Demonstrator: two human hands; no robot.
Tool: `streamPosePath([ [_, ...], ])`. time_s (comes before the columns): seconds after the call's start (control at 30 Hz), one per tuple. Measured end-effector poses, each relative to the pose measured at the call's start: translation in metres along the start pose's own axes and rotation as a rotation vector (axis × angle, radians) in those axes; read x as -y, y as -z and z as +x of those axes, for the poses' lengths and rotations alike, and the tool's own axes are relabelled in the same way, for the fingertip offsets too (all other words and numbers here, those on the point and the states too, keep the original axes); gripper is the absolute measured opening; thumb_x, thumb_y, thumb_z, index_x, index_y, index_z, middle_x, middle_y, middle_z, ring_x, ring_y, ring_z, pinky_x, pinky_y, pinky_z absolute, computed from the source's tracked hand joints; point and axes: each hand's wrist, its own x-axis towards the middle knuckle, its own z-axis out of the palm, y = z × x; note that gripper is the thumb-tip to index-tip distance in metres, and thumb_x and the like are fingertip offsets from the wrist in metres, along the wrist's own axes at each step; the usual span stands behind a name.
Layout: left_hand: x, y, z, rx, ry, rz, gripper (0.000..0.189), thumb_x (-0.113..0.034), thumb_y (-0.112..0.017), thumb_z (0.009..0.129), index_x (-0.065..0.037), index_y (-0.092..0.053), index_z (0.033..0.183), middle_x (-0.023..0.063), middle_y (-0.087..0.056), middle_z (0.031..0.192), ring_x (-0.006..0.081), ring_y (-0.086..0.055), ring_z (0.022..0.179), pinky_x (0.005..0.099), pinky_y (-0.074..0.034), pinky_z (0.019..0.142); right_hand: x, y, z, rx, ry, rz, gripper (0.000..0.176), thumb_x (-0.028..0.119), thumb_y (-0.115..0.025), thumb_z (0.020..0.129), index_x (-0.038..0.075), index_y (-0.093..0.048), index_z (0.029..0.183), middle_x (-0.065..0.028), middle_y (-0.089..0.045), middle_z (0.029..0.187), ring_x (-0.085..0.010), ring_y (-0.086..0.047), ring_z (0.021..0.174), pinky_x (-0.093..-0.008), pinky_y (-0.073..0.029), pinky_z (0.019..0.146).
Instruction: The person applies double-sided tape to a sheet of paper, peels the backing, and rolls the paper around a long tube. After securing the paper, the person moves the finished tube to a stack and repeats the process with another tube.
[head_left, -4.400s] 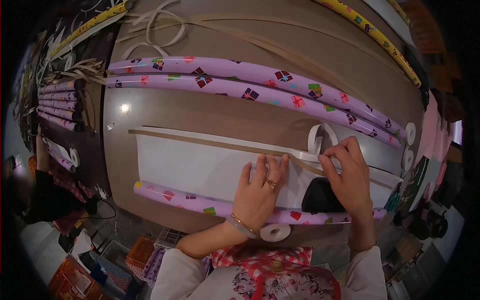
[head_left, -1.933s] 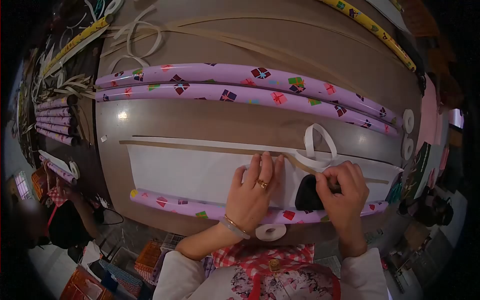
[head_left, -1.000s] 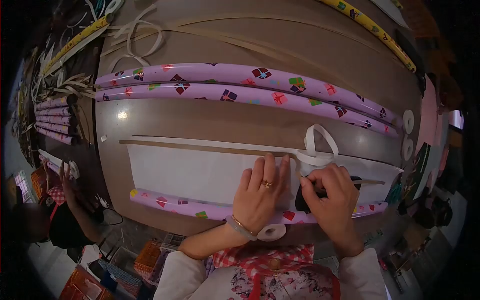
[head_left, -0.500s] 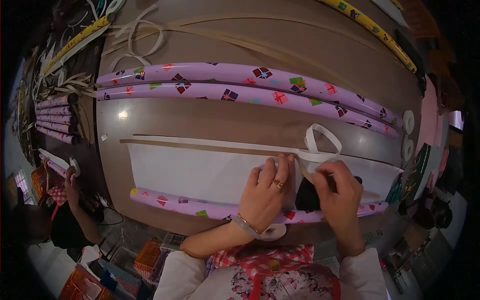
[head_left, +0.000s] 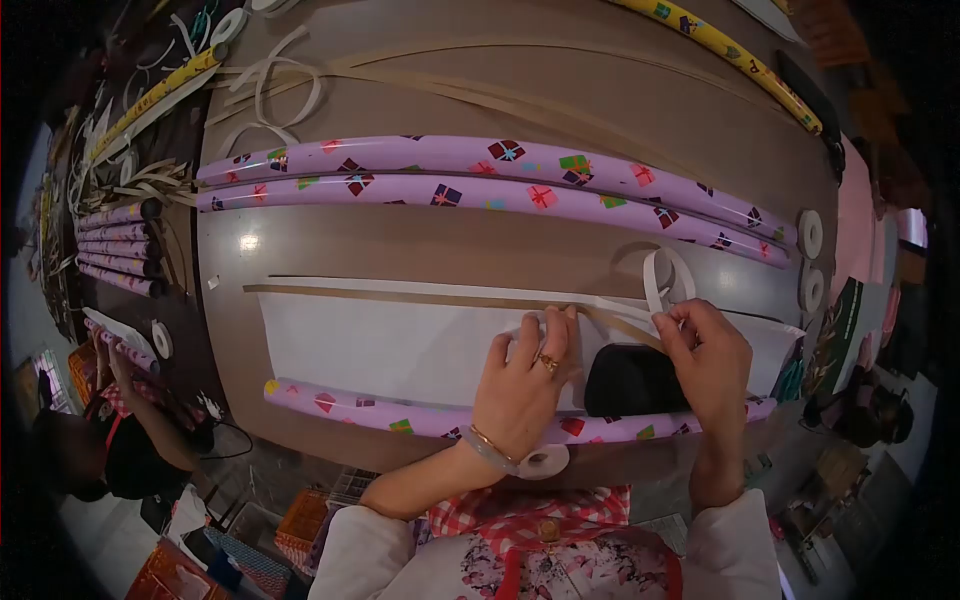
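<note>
Shifted rightward, the right hand [head_left: 712, 362] pinches the white strip [head_left: 652, 283] at its 11 o'clock; left hand [head_left: 522, 385] lies spread flat on the paper [head_left: 380, 345].

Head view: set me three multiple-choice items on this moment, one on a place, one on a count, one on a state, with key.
1. Where does the black object lie? A) on a shelf B) on the white sheet, between the hands C) on the floor
2. How many purple gift-wrap rolls lie side by side beyond the sheet? A) one B) four C) two
3. How is the left hand? A) flat on the sheet B) fisted C) raised
1 B: it lies between the left hand and the right hand, which pinches a white strip. 2 C: two long rolls run together. 3 A: palm down, fingers spread.
</note>
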Motion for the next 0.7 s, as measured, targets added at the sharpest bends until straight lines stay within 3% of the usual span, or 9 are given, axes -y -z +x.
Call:
streamPosePath([
  [0.23,0.0,0.002,0.001,0.01,-0.019,0.059,0.067,-0.032,-0.066,0.081,-0.005,-0.045,0.138,0.0079,-0.042,0.129,0.0236,-0.048,0.114,0.0376,-0.045,0.086,-0.028,0.011,0.002,0.005,-0.16,0.009,0.019,0.023,-0.069,0.085,0.005,-0.064,0.085,-0.0057,-0.055,0.066,-0.0179,-0.051,0.056,-0.0322,-0.042,0.055],
  [0.7,-0.003,-0.002,0.004,0.023,-0.03,0.088,0.068,-0.038,-0.064,0.083,-0.011,-0.043,0.142,0.0099,-0.041,0.129,0.025,-0.047,0.112,0.0386,-0.045,0.086,-0.043,0.007,0.003,0.008,-0.188,0.073,0.021,0.025,-0.067,0.087,0.005,-0.061,0.088,-0.0056,-0.057,0.07,-0.0187,-0.055,0.061,-0.033,-0.043,0.059],
])
